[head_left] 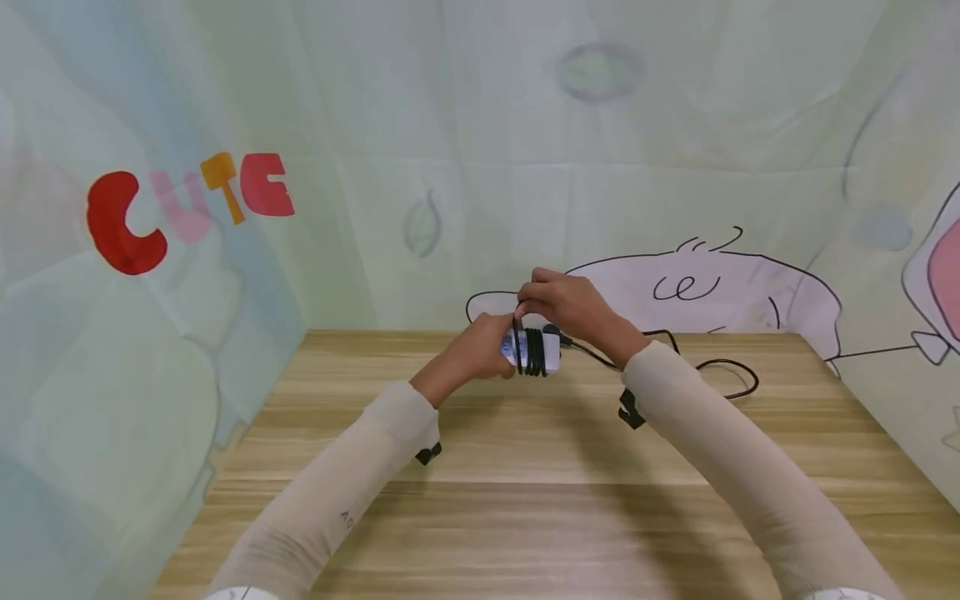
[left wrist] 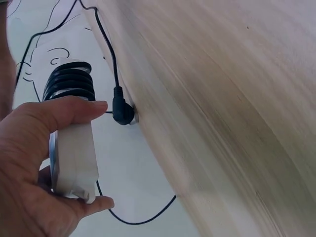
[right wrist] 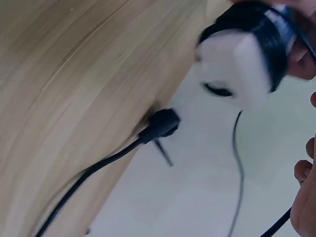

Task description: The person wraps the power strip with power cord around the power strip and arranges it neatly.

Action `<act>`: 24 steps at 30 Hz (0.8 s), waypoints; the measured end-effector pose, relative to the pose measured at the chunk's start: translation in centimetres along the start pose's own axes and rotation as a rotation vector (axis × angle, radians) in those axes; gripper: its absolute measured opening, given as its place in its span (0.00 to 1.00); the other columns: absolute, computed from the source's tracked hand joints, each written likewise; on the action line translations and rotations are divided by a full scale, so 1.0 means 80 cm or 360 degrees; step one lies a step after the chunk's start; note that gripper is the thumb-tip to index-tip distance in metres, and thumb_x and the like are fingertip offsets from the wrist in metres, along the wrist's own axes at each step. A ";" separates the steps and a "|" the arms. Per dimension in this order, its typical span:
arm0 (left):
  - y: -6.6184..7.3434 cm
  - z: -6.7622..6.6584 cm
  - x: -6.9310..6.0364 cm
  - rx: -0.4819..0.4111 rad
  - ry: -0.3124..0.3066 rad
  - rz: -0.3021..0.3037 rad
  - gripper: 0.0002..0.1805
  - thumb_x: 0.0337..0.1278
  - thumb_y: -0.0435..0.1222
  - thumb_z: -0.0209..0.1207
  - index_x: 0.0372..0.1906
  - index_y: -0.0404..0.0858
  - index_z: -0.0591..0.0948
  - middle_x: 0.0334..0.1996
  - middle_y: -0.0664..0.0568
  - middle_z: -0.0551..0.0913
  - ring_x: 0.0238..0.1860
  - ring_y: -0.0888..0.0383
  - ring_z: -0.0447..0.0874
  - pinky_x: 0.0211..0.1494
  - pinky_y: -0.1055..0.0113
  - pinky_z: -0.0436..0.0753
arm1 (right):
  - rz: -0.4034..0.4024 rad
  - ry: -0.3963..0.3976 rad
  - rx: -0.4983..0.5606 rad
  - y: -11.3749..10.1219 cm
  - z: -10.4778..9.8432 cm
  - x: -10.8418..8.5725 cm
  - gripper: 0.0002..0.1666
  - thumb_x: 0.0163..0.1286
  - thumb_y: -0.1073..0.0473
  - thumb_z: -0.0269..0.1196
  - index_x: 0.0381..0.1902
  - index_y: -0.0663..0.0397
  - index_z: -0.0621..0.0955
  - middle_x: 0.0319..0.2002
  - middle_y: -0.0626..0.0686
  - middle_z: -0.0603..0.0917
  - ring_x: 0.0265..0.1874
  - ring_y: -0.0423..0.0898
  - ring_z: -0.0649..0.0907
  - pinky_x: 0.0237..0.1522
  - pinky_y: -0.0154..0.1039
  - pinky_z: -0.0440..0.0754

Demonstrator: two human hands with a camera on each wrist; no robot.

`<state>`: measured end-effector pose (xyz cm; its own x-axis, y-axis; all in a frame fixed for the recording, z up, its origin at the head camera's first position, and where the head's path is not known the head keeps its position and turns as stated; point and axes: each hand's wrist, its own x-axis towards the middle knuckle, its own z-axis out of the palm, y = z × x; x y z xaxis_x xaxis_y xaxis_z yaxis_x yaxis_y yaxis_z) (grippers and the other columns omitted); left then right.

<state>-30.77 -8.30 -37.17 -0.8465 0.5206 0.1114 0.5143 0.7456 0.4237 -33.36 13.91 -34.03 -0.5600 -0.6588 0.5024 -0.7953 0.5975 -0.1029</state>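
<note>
My left hand (head_left: 480, 348) grips a small white box-shaped block (head_left: 552, 353) above the far part of the table. Black cord (head_left: 536, 352) is wound round the block in several turns. In the left wrist view, the thumb lies across the white block (left wrist: 76, 153) just below the coils (left wrist: 71, 81). My right hand (head_left: 566, 304) is raised just above the block and pinches a length of the cord at its upper side. A black angled plug (left wrist: 122, 109) on the cord lies by the table's far edge, and it also shows in the right wrist view.
Loose cord (head_left: 738, 364) loops across the far right of the wooden table (head_left: 525, 517). Behind the far edge hangs a pale printed curtain (head_left: 450, 167) with cartoon drawings and coloured letters. Each sleeve has a black wrist device (head_left: 632, 410) by its cuff.
</note>
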 end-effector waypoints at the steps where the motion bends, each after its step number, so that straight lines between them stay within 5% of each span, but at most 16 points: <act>1: 0.000 -0.001 -0.002 -0.0008 0.0009 0.0005 0.33 0.45 0.27 0.78 0.61 0.38 0.82 0.44 0.45 0.89 0.44 0.49 0.82 0.47 0.57 0.83 | 0.0050 -0.0011 -0.0011 0.002 0.002 0.000 0.10 0.78 0.50 0.71 0.47 0.48 0.91 0.38 0.49 0.81 0.29 0.45 0.78 0.35 0.48 0.82; 7: 0.005 -0.008 -0.010 -0.0068 0.0088 0.0050 0.32 0.43 0.29 0.79 0.57 0.42 0.81 0.42 0.43 0.86 0.46 0.47 0.78 0.45 0.58 0.78 | 0.0330 -0.0101 0.0108 0.017 0.012 -0.008 0.12 0.80 0.51 0.70 0.52 0.52 0.92 0.40 0.52 0.84 0.33 0.48 0.80 0.37 0.47 0.79; 13: 0.007 -0.013 -0.013 -0.0217 0.0235 0.0089 0.32 0.43 0.30 0.81 0.56 0.42 0.80 0.43 0.43 0.88 0.44 0.48 0.81 0.45 0.58 0.81 | 0.0404 -0.0049 0.0379 0.031 0.025 -0.009 0.19 0.87 0.48 0.63 0.60 0.52 0.92 0.45 0.55 0.87 0.40 0.53 0.83 0.44 0.51 0.80; 19: 0.004 -0.013 -0.012 -0.0276 0.0293 0.0098 0.32 0.43 0.32 0.82 0.56 0.42 0.80 0.45 0.44 0.90 0.46 0.48 0.81 0.47 0.58 0.81 | 0.0518 0.0008 0.0732 0.051 0.050 -0.014 0.28 0.90 0.40 0.56 0.68 0.50 0.89 0.57 0.58 0.90 0.56 0.56 0.86 0.62 0.57 0.83; 24: 0.003 -0.009 -0.011 -0.0419 0.0346 0.0028 0.32 0.42 0.32 0.83 0.54 0.41 0.80 0.46 0.43 0.89 0.44 0.48 0.84 0.43 0.60 0.82 | 0.0580 0.0023 0.0789 0.041 0.066 -0.025 0.25 0.81 0.56 0.70 0.71 0.58 0.85 0.65 0.65 0.88 0.65 0.64 0.86 0.70 0.64 0.81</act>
<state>-30.02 -8.84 -36.54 -0.8619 0.4104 0.2980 0.5000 0.5894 0.6345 -36.09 14.81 -39.92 -0.8157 -0.4439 0.3709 -0.5686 0.4969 -0.6556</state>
